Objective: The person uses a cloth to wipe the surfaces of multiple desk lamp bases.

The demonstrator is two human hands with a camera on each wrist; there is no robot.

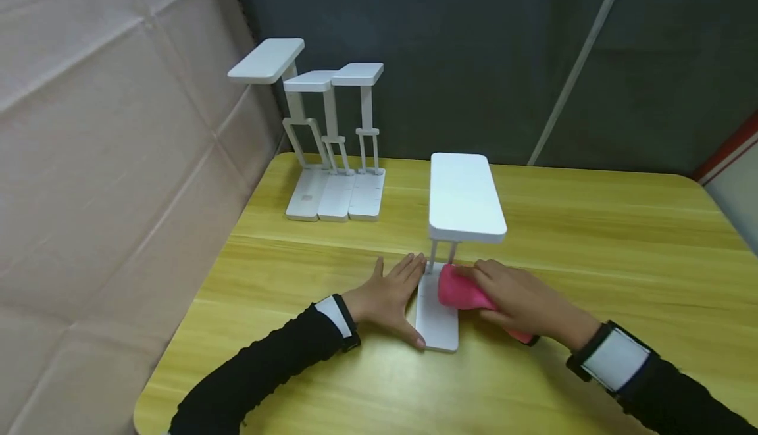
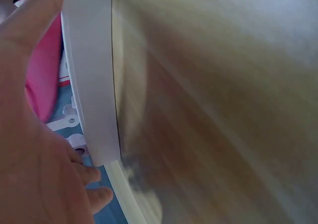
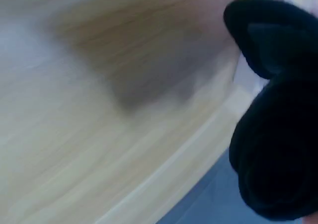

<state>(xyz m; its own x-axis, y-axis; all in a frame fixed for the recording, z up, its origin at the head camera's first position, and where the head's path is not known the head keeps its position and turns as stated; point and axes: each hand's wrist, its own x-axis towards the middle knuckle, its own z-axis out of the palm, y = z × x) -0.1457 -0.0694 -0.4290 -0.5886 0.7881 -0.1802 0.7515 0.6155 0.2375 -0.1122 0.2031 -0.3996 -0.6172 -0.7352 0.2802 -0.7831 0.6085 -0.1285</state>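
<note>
A white folding stand [image 1: 468,193] with a flat rectangular top stands on the table before me, its two thin legs rising from a flat base. My left hand [image 1: 387,297] is spread along the left edge of this base [image 2: 92,75], fingers straight, with the thumb at the near corner. In my right hand [image 1: 521,297] is a bunched pink cloth [image 1: 464,290], pressed against the base near the legs. The left wrist view shows the pink cloth [image 2: 43,72] beyond the base edge. A dark rounded shape [image 3: 278,134] covers the right side of the right wrist view.
Further back at the left, three similar white stands [image 1: 334,195] stand side by side on the wooden table [image 1: 592,257]. A dark panel [image 1: 444,60] rises behind the table, and a pale padded wall [image 1: 118,191] lines its left side.
</note>
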